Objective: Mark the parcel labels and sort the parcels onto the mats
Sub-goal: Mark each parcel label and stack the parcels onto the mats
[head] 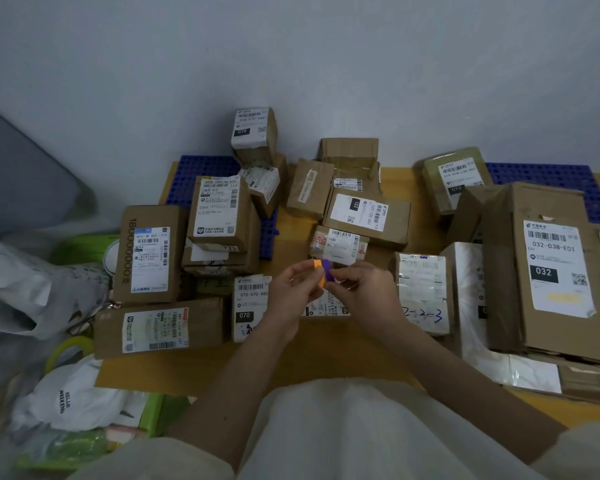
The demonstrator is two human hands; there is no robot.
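You hold an orange-and-purple marker (323, 274) between both hands: left hand (293, 292) pinching the orange end, right hand (362, 293) gripping the purple cap. Judging by this, pull the cap straight off. The parcels (366, 216) crowd the yellow table (326, 351) behind the marker; blue mats (201, 174) lie further back, against a grey wall (291, 64).

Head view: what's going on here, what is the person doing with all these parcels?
A person sits before a yellow table crowded with labelled cardboard parcels, some on blue mats at the back. Both hands meet above the table: the left hand and right hand pinch a small orange and purple marker between them, perhaps uncapping it. Neither hand touches a parcel now. White bags lie at the left.
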